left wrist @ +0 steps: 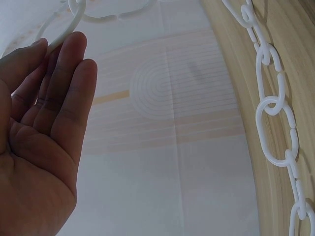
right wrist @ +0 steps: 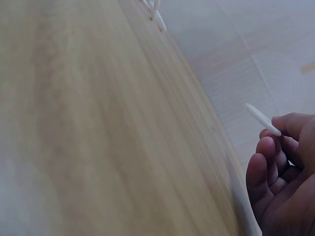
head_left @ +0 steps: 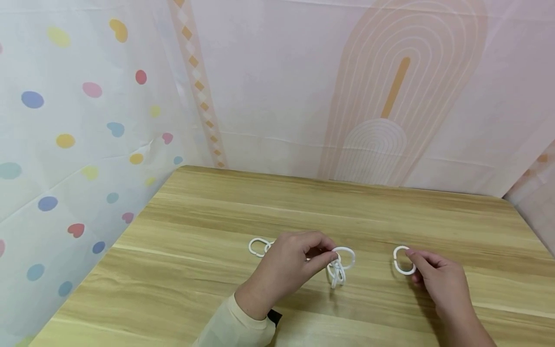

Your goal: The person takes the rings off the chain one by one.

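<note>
My left hand [head_left: 292, 262] pinches a white plastic chain link between thumb and fingertips, above the wooden table. One link [head_left: 354, 258] sticks out to the right of the fingertips and a few more dangle below. More of the white chain [head_left: 250, 246] shows behind the left hand; its joined links [left wrist: 259, 132] run down the right side of the left wrist view. Off to the right, my right hand [head_left: 444, 284] pinches a single white link [head_left: 405, 273] by its edge. A small gap shows in this link's left side. The two hands are apart.
The wooden table [head_left: 208, 212] reaches back to a pale patterned cloth [head_left: 269, 96]. On the left hangs a white cloth with coloured dots and hearts [head_left: 99, 183]. The table's left edge runs along this cloth.
</note>
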{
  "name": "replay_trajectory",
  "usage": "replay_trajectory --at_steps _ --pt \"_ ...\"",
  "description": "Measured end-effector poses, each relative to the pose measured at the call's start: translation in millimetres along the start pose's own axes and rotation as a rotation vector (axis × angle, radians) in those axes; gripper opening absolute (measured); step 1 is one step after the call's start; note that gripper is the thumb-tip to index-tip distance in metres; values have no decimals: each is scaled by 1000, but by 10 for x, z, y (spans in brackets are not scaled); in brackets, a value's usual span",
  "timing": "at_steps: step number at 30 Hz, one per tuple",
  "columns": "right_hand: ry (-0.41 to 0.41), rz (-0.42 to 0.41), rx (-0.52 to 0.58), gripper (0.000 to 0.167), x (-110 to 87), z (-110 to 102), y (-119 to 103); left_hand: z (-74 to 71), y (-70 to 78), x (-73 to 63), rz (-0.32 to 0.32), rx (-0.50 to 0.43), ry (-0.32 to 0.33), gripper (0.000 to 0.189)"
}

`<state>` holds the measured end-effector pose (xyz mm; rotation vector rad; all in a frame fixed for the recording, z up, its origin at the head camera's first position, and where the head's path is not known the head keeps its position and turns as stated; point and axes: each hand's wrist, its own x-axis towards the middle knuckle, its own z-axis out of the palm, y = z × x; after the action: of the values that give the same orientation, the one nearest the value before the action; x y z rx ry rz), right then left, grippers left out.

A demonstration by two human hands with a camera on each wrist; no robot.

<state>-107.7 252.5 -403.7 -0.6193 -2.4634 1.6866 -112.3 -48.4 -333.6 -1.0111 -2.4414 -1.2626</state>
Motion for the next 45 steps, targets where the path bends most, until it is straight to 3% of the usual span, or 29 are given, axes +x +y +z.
replay_trajectory --at_steps 17,32,45 --pt "-41 32 -16 45 49 -43 47 -14 5 7 -3 1 -2 6" --pt "-42 3 -68 43 80 -47 81 -13 7 10 -3 -8 -6 5" --pt "-62 10 -41 48 105 -81 127 5 1 11 8 8 -5 4"
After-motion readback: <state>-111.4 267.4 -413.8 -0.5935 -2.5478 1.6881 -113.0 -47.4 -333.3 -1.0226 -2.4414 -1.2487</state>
